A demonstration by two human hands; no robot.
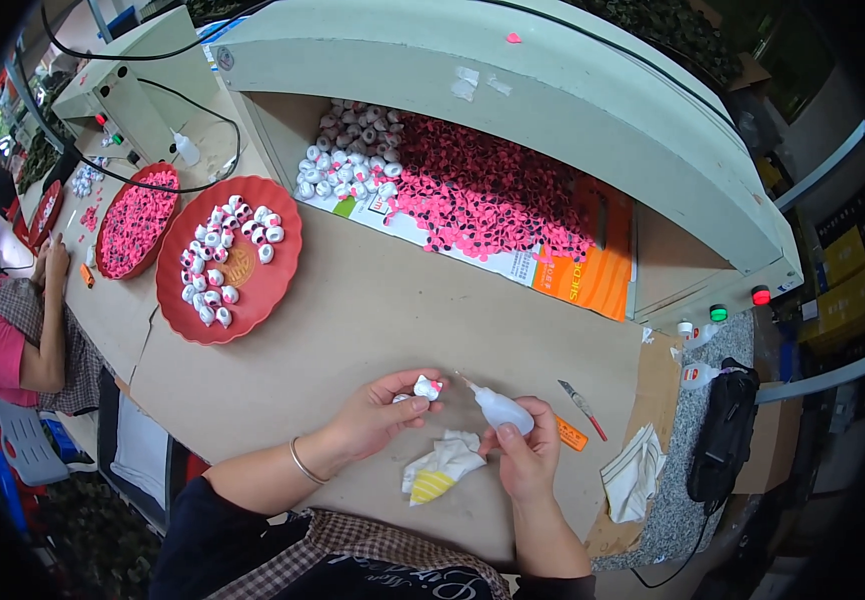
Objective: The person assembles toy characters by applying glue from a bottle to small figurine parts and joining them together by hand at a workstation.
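Observation:
My left hand (365, 418) pinches a small white cat-head figurine (427, 387) with a pink patch on its side. Another bit of white shows by the curled fingers, too covered to make out. In my right hand (530, 458) is a white squeeze bottle (501, 410), tilted so that its thin nozzle points toward the figurine, with a gap between them. Below and between the hands lies a crumpled white and yellow cloth (443, 467). Just right of my right hand rests an orange flat-handled tool (572, 434), partly hidden by the fingers.
A red scalloped tray (291, 262) holds several white figurines. Under the pale machine hood (593, 115) lie piles of pink pieces (493, 220) and white figurines (351, 175). A craft knife (583, 408) and a white cloth (635, 475) are at right. Another person (28, 330) works at far left.

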